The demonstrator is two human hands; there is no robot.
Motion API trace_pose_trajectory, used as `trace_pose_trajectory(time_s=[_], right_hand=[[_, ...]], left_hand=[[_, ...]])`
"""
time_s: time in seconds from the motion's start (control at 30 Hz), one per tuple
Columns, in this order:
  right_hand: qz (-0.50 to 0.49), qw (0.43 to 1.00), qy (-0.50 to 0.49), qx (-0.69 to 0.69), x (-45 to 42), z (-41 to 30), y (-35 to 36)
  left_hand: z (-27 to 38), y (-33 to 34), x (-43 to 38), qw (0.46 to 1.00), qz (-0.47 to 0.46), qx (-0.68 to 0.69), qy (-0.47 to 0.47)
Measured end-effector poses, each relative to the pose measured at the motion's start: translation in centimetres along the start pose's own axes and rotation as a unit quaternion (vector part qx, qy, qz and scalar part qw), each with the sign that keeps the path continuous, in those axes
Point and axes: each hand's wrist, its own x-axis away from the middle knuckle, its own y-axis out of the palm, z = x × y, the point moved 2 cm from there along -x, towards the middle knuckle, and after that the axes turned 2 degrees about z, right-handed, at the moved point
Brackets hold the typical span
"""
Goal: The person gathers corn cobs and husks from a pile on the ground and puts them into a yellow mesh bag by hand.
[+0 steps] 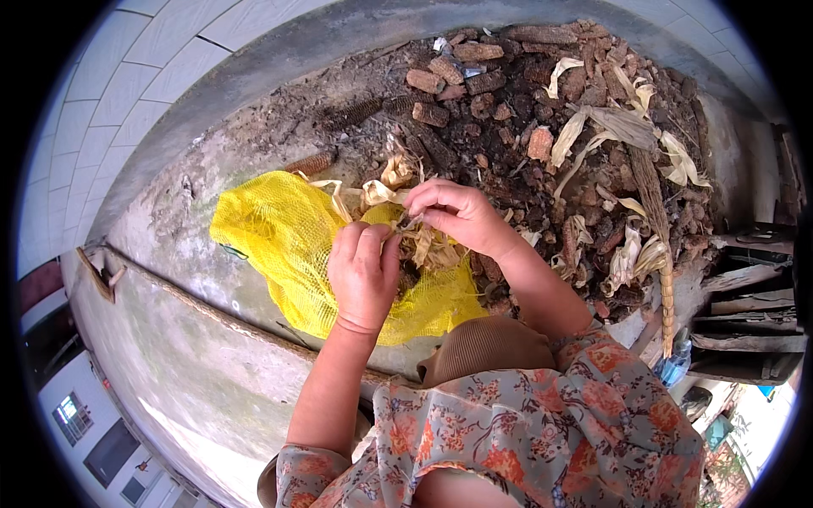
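Observation:
My left hand [365, 273] and my right hand [452, 211] are close together over a yellow mesh sack [298, 241]. Between their fingertips they pinch a small, thin greyish piece, too small to identify. The sack lies crumpled on the concrete floor, with a dark green cord loop [234, 252] at its left edge. Dry corn husks [435, 251] show on the sack just below my fingers, and more husks [384, 187] lie behind them. A brown ribbed cloth [489, 349] covers my knee.
Shelled corncobs [448, 70], dark debris and husk strips [625, 127] form a broad heap behind and to the right. A long wooden pole [216, 314] lies on the floor at left. Split firewood [749, 311] is stacked at far right, near a blue plastic bottle [673, 365]. A tiled wall curves behind.

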Motion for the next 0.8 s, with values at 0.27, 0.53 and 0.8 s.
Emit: trace_pose_trajectory(time_s=[0.27, 0.53, 0.8], right_hand=[[-0.009, 0.968, 0.138, -0.211, 1.1, -0.4, 0.0], [0.05, 0.979, 0.119, -0.157, 0.9, 0.1, 0.2], [0.021, 0.977, 0.16, -0.142, 1.0, 0.7, -0.1]], left_hand=[[0.3, -0.2, 0.3, 1.0, -0.004, 0.017, 0.004], [-0.4, 1.2, 1.7, 0.934, -0.072, 0.271, -0.222], [-0.8, 1.9, 2.5, 0.732, -0.109, 0.526, -0.419]])
